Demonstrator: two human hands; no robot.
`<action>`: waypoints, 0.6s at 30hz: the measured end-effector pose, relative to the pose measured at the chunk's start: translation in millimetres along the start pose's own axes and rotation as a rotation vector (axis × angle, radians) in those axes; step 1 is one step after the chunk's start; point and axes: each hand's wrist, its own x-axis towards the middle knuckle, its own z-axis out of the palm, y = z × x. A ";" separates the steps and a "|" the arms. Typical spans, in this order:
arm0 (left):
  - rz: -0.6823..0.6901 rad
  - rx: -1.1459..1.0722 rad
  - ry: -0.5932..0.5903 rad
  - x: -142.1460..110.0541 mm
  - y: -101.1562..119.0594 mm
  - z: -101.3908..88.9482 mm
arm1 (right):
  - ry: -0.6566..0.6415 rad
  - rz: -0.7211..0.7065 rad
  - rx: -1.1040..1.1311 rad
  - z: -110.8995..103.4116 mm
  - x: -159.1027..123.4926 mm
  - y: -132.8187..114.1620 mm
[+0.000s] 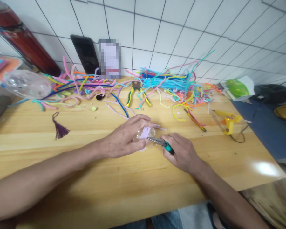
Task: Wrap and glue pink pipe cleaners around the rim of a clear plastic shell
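My left hand [125, 138] is closed around a small, clear plastic piece [153, 132], pressing it near the wooden tabletop. Lilac pipe cleaner [145, 132] is wound across that piece, and loose lilac ends stick out behind it to the right. In my right hand [181, 152] is a pair of needle-nose pliers [159, 141] with teal and black handles. Their jaws point left, and the tips meet the lilac winding beside my left fingers. Whether the jaws pinch a strand is too small to tell. My left palm hides part of the plastic piece.
Behind my hands lie yellow-green cutting pliers [131, 95] and a heap of coloured pipe cleaners [159, 84]. A craft knife [196, 121] and yellow glue gun [228, 121] are on the right. At left are a purple tassel [60, 129] and clear bottle [28, 84]. A phone [85, 54] leans on the wall.
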 end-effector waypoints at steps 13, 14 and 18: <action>-0.008 -0.003 -0.004 -0.2 0.7 0.1 | -0.010 0.006 0.003 -0.5 -0.1 0.0; -0.010 -0.002 -0.006 -0.3 0.7 0.1 | -0.007 0.002 0.000 -0.5 0.1 -0.2; -0.012 0.001 0.000 -0.3 0.3 0.1 | 0.002 -0.003 -0.001 -0.8 0.2 -0.4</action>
